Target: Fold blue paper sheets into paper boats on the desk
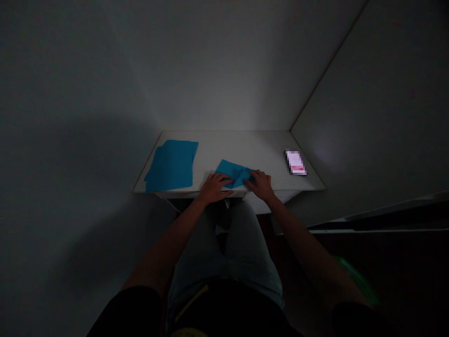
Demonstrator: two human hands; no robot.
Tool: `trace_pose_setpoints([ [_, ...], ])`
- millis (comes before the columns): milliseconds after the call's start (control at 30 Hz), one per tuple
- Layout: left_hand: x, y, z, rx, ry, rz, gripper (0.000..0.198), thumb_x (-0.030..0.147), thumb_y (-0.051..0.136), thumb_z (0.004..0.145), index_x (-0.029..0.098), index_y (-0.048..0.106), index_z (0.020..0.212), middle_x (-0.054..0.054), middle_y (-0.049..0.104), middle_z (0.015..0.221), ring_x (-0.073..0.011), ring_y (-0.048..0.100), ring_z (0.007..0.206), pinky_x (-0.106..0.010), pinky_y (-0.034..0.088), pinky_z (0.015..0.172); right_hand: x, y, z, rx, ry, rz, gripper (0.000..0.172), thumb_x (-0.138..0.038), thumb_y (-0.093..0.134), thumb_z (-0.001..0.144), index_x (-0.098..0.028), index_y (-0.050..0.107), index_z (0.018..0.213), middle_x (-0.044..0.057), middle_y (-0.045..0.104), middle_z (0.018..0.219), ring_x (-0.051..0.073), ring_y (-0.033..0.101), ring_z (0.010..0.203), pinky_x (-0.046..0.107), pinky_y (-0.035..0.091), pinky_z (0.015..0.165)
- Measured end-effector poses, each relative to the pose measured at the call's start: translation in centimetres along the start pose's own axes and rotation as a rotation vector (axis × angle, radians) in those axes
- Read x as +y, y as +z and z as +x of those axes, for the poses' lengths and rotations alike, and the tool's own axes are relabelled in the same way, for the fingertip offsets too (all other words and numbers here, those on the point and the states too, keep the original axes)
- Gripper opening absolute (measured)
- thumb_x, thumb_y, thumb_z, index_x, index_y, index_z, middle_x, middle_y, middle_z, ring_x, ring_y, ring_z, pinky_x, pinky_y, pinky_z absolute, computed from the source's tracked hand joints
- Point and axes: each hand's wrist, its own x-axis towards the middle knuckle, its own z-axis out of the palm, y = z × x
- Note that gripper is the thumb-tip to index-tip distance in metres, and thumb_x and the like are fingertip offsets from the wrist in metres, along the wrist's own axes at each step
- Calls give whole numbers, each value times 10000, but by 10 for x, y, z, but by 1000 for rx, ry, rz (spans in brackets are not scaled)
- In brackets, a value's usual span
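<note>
A folded sheet of blue paper (226,166) lies at the front of the white desk, between my two hands. My left hand (213,187) rests on its left part, fingers stretched out over the paper and thumb apart near the desk's front edge. On the right side, my right hand (261,183) has its fingers bent and its thumb pressed at the paper's right end. A smaller folded flap shows between the hands. The fingers cover parts of the paper's lower edge.
Several blue sheets (171,164) lie overlapped on the left of the white desk (242,140). A phone (295,162) with a lit, blurred screen lies at the right. Walls stand behind and beside the desk. My legs are below its front edge. The room is dim.
</note>
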Motion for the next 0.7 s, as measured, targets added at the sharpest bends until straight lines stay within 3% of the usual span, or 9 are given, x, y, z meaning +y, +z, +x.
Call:
trace_pose_setpoints([
  [133,2,-4,0,15,-7,-34,444,484,747,935,321,734,1348,-86,701,1381,-320,593,1275,-528,418,1138,-14,5,10,88,21,-52,438,-437,586,1014,-261,662,1408,165,635,1372,379,551,1224,529,416,1007],
  [267,0,-2,-1,51,-30,-81,419,433,795,886,312,761,1286,-76,746,1280,-336,569,1290,-536,385,1161,-15,8,11,-6,-58,-63,313,-316,516,1059,-318,763,1251,106,700,1332,322,584,1203,505,389,1013],
  [400,-7,1,1,58,-67,-140,413,311,770,877,305,747,1289,-60,752,1257,-314,578,1293,-517,379,1169,-8,7,9,-34,-94,-38,336,-343,505,1076,-319,753,1302,95,687,1418,311,579,1262,504,379,1033],
  [600,-19,5,9,356,-236,-253,434,296,807,846,244,675,1256,-94,676,1318,-293,590,1289,-485,425,1157,-8,6,6,-8,-121,-51,371,-515,587,1030,-304,748,1289,114,649,1440,338,555,1280,523,382,1056],
  [700,-23,10,12,515,-347,-308,462,296,831,819,216,628,1225,-117,621,1302,-261,627,1185,-430,508,1058,-11,7,5,-4,-115,-60,413,-578,583,1013,-308,751,1277,121,640,1408,349,544,1259,525,395,1043],
])
